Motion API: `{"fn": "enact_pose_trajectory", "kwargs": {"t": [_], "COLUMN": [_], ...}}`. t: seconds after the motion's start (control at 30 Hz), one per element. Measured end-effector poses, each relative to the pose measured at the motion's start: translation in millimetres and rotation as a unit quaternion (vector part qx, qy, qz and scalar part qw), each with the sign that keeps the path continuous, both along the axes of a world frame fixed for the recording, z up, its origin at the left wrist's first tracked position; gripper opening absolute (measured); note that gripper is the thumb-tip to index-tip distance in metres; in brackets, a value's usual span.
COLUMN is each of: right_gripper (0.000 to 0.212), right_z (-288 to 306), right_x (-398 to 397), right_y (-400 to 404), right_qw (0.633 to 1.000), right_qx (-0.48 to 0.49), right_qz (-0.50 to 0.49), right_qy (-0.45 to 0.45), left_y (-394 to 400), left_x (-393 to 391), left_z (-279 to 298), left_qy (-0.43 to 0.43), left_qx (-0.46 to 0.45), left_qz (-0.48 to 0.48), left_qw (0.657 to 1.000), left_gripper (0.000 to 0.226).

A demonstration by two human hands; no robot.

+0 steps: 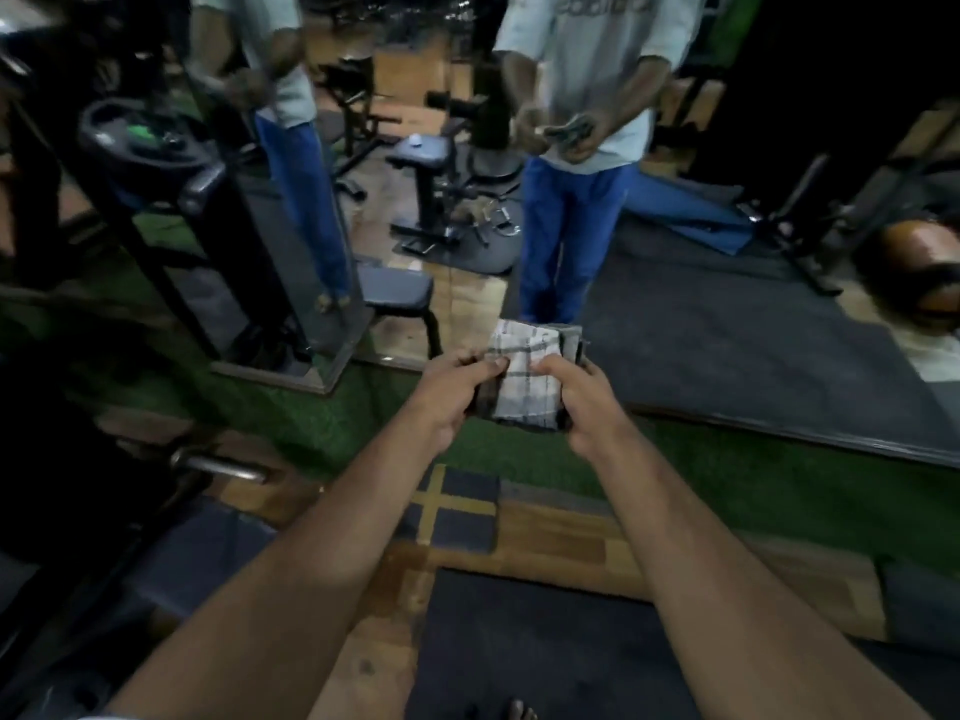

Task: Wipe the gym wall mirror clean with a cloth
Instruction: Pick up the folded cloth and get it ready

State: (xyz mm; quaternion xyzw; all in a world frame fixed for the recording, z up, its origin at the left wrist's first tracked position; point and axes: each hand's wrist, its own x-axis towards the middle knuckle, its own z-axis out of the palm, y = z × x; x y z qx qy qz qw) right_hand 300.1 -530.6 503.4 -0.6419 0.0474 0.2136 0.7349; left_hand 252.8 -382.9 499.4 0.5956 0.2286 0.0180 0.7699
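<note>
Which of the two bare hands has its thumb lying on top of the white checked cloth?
The left hand: its thumb lies across the top of the folded white checked cloth. The right hand grips the cloth's right edge.

Cloth (524,379) — white with grey checks; green turf strip (727,475); blue-and-yellow mat (457,511).

Blurred, mirror-reversed lettering on the reflected grey shirt (602,49) possibly reads "adidas"; nothing else is legible.
</note>
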Motion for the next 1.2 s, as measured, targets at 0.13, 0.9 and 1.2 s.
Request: {"fn": "enact_pose_trajectory", "kwargs": {"t": [0.13,0.9,1.2], "right_gripper": [0.034,0.026,0.023], "right_z": [5.3,60.3,70.0], "right_x": [-1.0,-0.2,48.2], "right_y": [-69.5,-624.7,-783.0], "right_qw": [0.995,0.922,0.906], "right_qx": [0.025,0.158,0.212], "right_qz": [-0.087,-0.350,-0.365], "right_qy": [-0.053,-0.048,-0.041], "left_y": [-59.2,-636.0,-805.7], "left_x": [25.2,114.3,182.3], "left_z": [7.2,80.6,93.1], "left_qy": [-0.029,-0.135,-0.167], "left_qx": [0.039,0.073,0.086], "left_qz": [-0.069,-0.357,-0.407], "left_qw": [0.996,0.922,0.894], "left_gripper": [0.007,0.007,0.006]}}
